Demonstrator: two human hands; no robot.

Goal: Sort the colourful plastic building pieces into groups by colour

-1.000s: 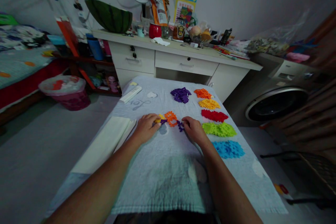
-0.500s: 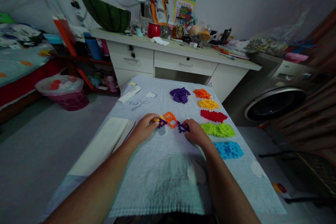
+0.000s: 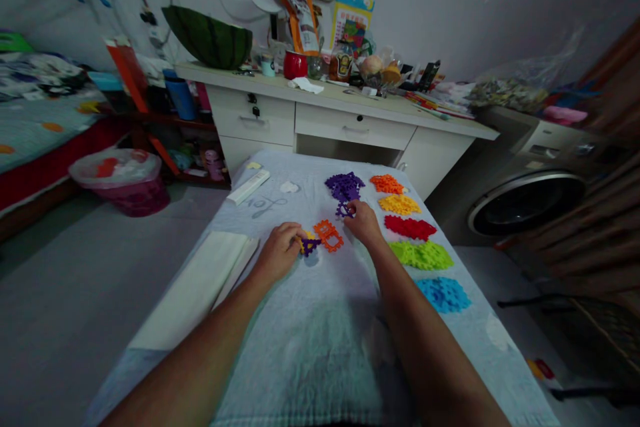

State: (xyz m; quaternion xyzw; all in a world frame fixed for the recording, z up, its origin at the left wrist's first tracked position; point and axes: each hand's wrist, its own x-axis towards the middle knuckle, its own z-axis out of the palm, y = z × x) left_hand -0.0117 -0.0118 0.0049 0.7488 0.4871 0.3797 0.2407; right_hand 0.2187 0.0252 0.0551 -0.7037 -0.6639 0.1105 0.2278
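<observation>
On the towel-covered table (image 3: 310, 320) my left hand (image 3: 280, 251) is closed on the left end of a small joined shape of yellow, purple and orange plastic pieces (image 3: 327, 235). My right hand (image 3: 364, 221) reaches forward and pinches a single purple piece (image 3: 345, 209) just below the purple pile (image 3: 344, 185). To the right lie sorted piles in a column: orange (image 3: 387, 183), yellow (image 3: 399, 204), red (image 3: 410, 227), green (image 3: 421, 255) and blue (image 3: 443, 293).
A folded white cloth (image 3: 200, 287) lies at the table's left edge and a white box (image 3: 249, 187) at the far left corner. Behind stands a cluttered white desk (image 3: 340, 113) with half a watermelon (image 3: 210, 37). A washing machine (image 3: 530, 193) is at right, a bin (image 3: 123, 180) at left.
My right hand pulled a purple piece off the right end of the joined shape and carried it forward to the purple pile. My left hand stayed on the shape.
</observation>
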